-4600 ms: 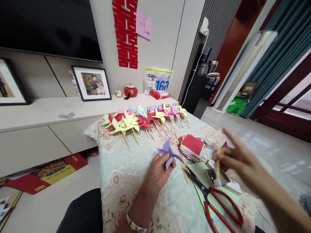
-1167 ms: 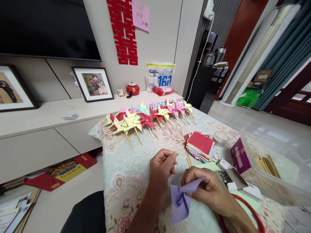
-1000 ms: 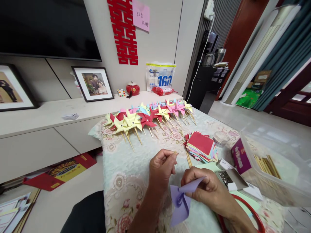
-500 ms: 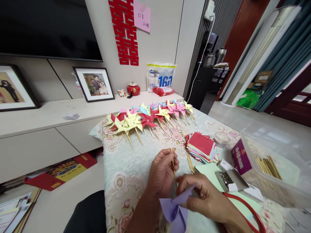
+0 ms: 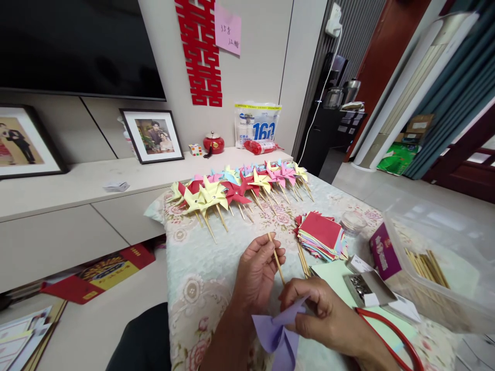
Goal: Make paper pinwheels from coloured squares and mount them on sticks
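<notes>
My left hand point(image 5: 258, 270) is closed around a thin wooden stick point(image 5: 277, 260), whose upper tip shows above the thumb. My right hand point(image 5: 323, 312) pinches a purple paper pinwheel point(image 5: 279, 332) by one folded blade, close to the stick's lower end. Whether the stick's end touches the pinwheel is hidden behind the right fingers. Beyond the hands, several finished pinwheels point(image 5: 235, 193) in yellow, red, pink and blue lie in rows on the flowered tablecloth point(image 5: 197, 257). A stack of coloured paper squares point(image 5: 320, 232) sits right of the left hand, with loose sticks point(image 5: 303, 260) beside it.
At the right stand a small open box of metal pins point(image 5: 361, 288), a round clear container point(image 5: 352, 222) and a plastic bin point(image 5: 436, 309) holding sticks. Red handles point(image 5: 390, 332) lie by my right forearm. A white cabinet point(image 5: 77, 188) runs behind the table.
The stick's upper end has tilted slightly left in my left hand. My right hand keeps the pinwheel in nearly the same spot; the view has shifted a little.
</notes>
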Tool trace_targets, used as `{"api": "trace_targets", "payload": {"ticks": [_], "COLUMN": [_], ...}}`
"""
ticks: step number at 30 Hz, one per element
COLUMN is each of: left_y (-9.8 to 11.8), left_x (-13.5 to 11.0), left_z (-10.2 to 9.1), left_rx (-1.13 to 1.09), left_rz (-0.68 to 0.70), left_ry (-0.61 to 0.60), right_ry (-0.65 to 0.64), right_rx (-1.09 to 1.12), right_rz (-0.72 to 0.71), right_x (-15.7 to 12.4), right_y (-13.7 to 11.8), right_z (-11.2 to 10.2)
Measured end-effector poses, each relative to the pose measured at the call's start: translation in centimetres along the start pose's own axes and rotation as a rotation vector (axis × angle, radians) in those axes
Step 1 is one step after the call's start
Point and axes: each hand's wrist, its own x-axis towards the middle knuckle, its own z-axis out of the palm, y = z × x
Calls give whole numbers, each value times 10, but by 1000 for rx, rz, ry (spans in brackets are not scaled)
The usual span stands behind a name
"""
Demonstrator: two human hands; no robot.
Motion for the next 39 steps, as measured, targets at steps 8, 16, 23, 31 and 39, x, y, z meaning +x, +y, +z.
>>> {"api": "trace_targets", "payload": {"ticks": [8,16,23,31,39], "left_y": [-6,-1,3,7,-3], "left_x": [3,7,9,5,-4], "left_z": [-5,-16,-16,-13,-3], "left_rx": [328,1069,1301,1284,627], "left_rz": [191,803,804,766,154], "left_ry": [14,-359,-558,-460,-93], "right_ry": [57,170,262,335,450], "right_rx": [56,276,478,761,739], "right_rz": [-21,-73,-94,-239,-221], "right_x": [-1,-5,-9,-8,-8], "right_y": [2,1,0,-2,-3], "right_z": [-2,-9,-16,-22,-22]}}
